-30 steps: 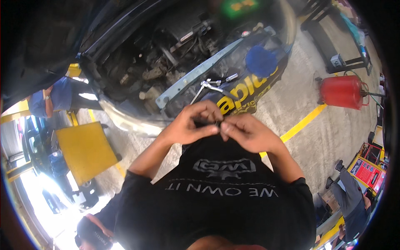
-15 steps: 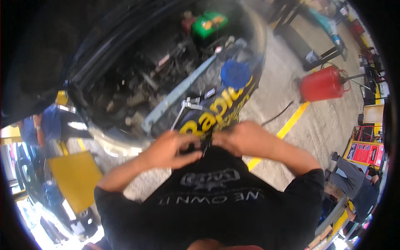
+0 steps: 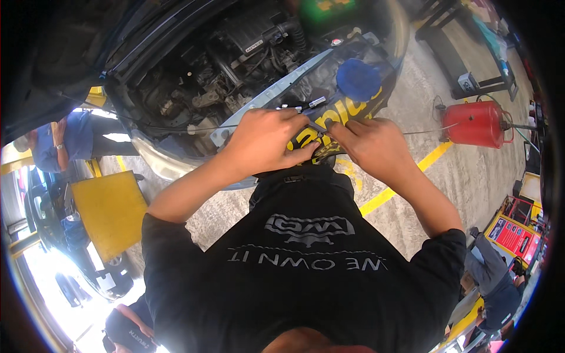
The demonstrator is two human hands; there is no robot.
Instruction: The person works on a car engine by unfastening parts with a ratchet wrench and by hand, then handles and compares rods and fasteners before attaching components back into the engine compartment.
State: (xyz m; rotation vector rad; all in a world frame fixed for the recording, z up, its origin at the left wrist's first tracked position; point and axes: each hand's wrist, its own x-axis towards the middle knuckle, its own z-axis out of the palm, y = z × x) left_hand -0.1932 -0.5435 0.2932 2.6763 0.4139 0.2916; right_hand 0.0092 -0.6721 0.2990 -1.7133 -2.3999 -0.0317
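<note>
A yellow board at left; near centre, the left hand, half curled, its hold unclear; between both hands' fingertips, a dark strip; upper right of centre, a blue lid; below it the right hand pinches the strip, fingers curled; at right, a red tank.

Elbows spread, the left forearm and right forearm angle inward, bringing both bare hands near each other. The left grip turns its back upward, fingers curled, thumb stretched toward the right grip, whose fingers bend inward with knuckles raised. Whether either closes fully is unclear.
</note>
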